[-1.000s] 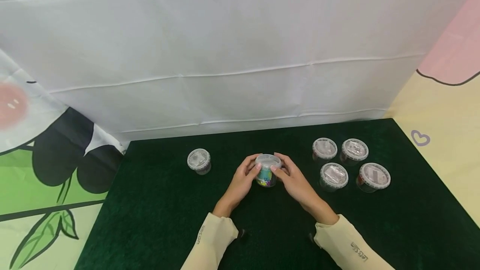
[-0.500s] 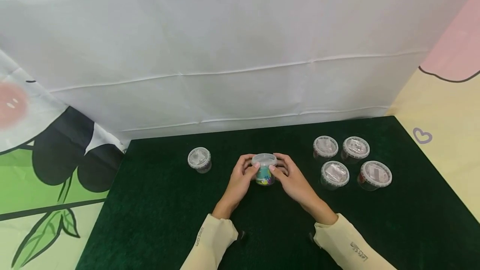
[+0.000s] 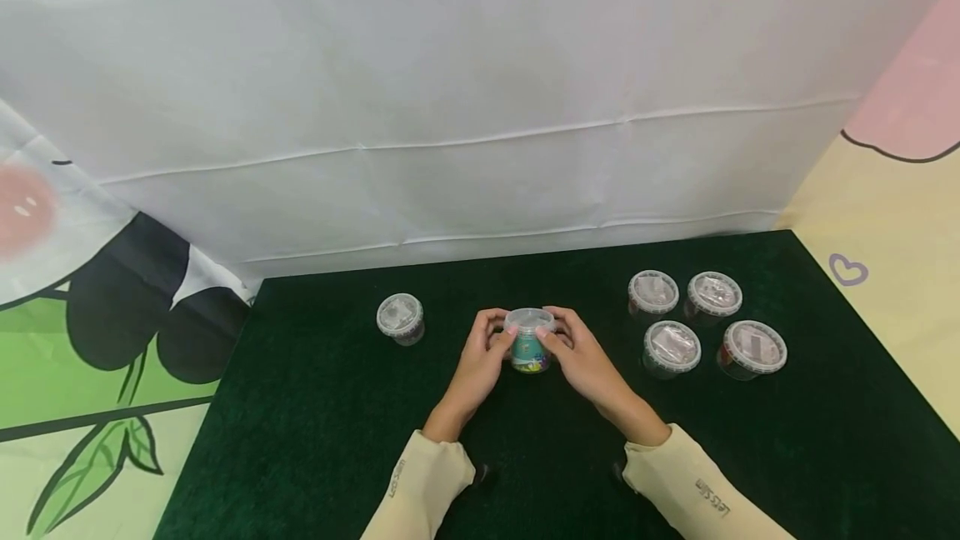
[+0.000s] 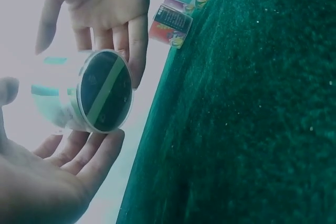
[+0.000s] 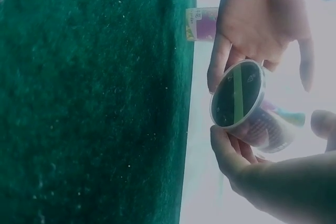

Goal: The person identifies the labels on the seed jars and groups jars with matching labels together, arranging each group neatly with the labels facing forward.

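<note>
A small clear plastic tub (image 3: 529,348) with a see-through lid and a teal label is held upright between both hands. My left hand (image 3: 476,361) grips its left side, with the thumb near the lid's edge. From the right, my right hand (image 3: 585,361) grips it the same way. In the left wrist view the tub's dark round base (image 4: 105,92), crossed by a light green strip, is seen raised off the table. The right wrist view also shows this base (image 5: 238,94), with fingertips at its rim.
A similar lidded tub (image 3: 401,318) stands to the left on the dark green table (image 3: 337,440). Several more tubs are grouped at the right, the nearest one (image 3: 671,348) beside my right hand. A white cloth (image 3: 480,107) hangs behind the table.
The held tub has shifted slightly left and turned a little between the fingers, so a different part of its label faces the head camera. Both hands keep hold of it.
</note>
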A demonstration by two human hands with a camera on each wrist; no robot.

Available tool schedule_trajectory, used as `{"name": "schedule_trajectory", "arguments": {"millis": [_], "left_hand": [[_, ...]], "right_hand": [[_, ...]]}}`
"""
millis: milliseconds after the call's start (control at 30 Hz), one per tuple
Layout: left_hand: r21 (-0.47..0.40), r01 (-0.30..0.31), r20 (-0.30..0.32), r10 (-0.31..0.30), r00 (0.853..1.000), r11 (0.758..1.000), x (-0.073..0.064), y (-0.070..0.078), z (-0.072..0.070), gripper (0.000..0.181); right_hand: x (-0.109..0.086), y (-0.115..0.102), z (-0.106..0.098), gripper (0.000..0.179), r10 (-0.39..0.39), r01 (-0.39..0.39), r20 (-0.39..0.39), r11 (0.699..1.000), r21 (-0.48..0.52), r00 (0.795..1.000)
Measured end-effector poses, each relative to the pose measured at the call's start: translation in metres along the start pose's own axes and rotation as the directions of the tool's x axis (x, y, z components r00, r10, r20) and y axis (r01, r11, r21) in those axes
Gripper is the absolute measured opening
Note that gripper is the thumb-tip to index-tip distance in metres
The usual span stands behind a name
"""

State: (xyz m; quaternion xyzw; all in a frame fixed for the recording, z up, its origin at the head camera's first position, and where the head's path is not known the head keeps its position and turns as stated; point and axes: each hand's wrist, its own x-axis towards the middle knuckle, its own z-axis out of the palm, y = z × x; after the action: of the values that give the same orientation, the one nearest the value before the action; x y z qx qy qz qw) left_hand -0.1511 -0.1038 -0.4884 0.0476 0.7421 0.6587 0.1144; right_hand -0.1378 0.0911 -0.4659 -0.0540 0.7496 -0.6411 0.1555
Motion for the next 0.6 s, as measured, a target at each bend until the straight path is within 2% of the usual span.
{"name": "schedule_trajectory", "arguments": {"millis": [167,367,467,600], "left_hand": [[-0.007,0.013,0.029,-0.013,1.0,1.0,-0.0002,0.0004,-0.0047,0.042],[-0.022,0.029,0.094,-0.027,0.995,0.999,-0.0002,-0.0017,-0.0081,0.048],[-0.029,0.024,0.088,-0.021,0.996,0.999,-0.0011,-0.002,-0.0081,0.049],[-0.026,0.023,0.044,-0.022,0.999,0.999,-0.0025,-0.0015,-0.0075,0.05]], "right_hand": [[-0.0012,-0.0021,-0.0031,0.052,0.013,-0.016,0.043,0.997,0.07,0.999],[-0.0023,-0.004,-0.0029,0.053,0.021,-0.025,0.057,0.996,0.086,0.998],[-0.0023,-0.0037,-0.0025,0.053,0.02,-0.024,0.053,0.997,0.074,0.998],[-0.0018,-0.0036,-0.0017,0.053,0.018,-0.021,0.043,0.998,0.067,0.999]]}}
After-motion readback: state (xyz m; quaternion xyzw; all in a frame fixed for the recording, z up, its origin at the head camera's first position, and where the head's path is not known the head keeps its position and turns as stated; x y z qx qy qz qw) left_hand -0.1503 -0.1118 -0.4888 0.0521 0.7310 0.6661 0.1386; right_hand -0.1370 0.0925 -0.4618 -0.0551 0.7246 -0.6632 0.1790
